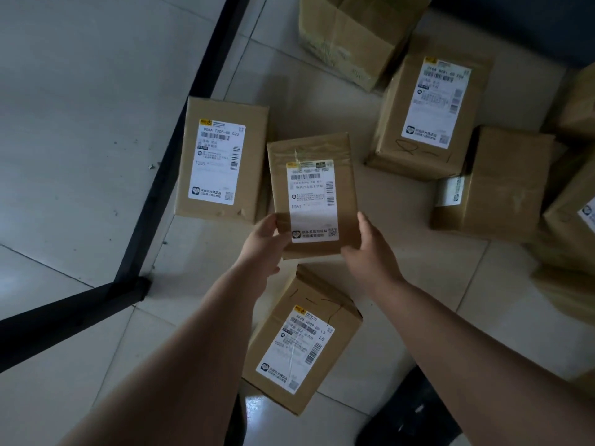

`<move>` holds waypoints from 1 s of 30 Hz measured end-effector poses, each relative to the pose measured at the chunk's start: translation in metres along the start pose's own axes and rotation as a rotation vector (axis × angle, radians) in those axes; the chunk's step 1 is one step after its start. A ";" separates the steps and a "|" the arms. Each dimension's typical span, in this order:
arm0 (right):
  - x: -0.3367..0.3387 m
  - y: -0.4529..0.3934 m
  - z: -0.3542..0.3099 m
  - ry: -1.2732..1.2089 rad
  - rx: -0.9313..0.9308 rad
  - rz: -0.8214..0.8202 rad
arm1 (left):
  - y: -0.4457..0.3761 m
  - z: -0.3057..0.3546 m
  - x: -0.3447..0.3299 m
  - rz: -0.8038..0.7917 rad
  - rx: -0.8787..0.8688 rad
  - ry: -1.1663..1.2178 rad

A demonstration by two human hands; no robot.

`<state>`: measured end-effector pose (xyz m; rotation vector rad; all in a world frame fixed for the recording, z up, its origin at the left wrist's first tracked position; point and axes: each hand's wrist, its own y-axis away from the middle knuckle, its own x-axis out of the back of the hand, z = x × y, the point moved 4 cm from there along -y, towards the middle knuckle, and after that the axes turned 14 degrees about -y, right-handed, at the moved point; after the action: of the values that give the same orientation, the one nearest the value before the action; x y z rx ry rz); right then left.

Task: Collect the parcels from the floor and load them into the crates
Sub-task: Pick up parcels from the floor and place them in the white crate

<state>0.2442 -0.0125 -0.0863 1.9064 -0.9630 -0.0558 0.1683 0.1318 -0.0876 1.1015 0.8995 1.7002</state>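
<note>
A brown cardboard parcel [310, 188] with a white shipping label is held above the tiled floor, label up. My left hand [262, 244] grips its near left corner, thumb on the top face. My right hand [370, 249] holds its near right corner, fingers under the box. Several more labelled parcels lie on the floor: one to the left [222, 160], one below my hands [302, 341], one at the upper right [431, 115]. No crate is in view.
A black metal frame [180, 130] runs diagonally on the left, over a pale floor area. More brown boxes crowd the right edge [495, 181] and the top [357, 33]. A dark shoe [412, 413] shows at the bottom right.
</note>
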 end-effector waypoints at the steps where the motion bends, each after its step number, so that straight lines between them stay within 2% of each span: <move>1: 0.001 0.000 -0.002 0.109 0.031 0.046 | 0.000 0.003 0.001 0.017 -0.021 -0.007; 4: -0.002 -0.001 -0.018 0.369 0.204 0.163 | -0.001 0.023 0.020 0.210 -0.145 -0.040; 7: -0.024 0.002 -0.047 0.471 0.304 0.100 | -0.006 0.032 0.055 0.437 -0.177 0.004; 9: -0.045 0.001 -0.064 0.408 0.320 0.014 | -0.016 0.028 0.084 0.560 -0.140 -0.013; 11: -0.066 -0.001 -0.082 0.190 0.288 -0.082 | -0.026 0.021 0.110 0.643 -0.095 -0.094; 14: -0.090 -0.013 -0.098 -0.064 0.176 -0.099 | -0.048 0.007 0.126 0.572 0.013 -0.148; 17: -0.115 -0.028 -0.096 -0.065 0.065 -0.093 | -0.060 0.000 0.122 0.459 0.115 -0.059; 20: -0.129 -0.026 -0.085 -0.089 -0.034 -0.034 | -0.055 -0.003 0.114 0.467 0.206 -0.283; 22: -0.129 -0.016 -0.083 -0.235 -0.002 0.033 | -0.036 -0.002 0.112 0.565 0.170 -0.341; 24: -0.127 -0.003 -0.081 -0.334 0.030 0.023 | -0.013 -0.001 0.114 0.659 0.070 -0.284; 28: -0.107 0.023 -0.083 -0.208 0.120 -0.048 | 0.032 -0.013 0.106 0.698 -0.070 -0.178; 30: -0.091 0.032 -0.095 -0.178 0.171 -0.027 | 0.048 -0.014 0.098 0.738 -0.130 -0.074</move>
<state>0.2021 0.1081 -0.0426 2.0985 -1.0905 -0.1658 0.1210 0.2054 -0.0213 1.5045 0.3275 2.2426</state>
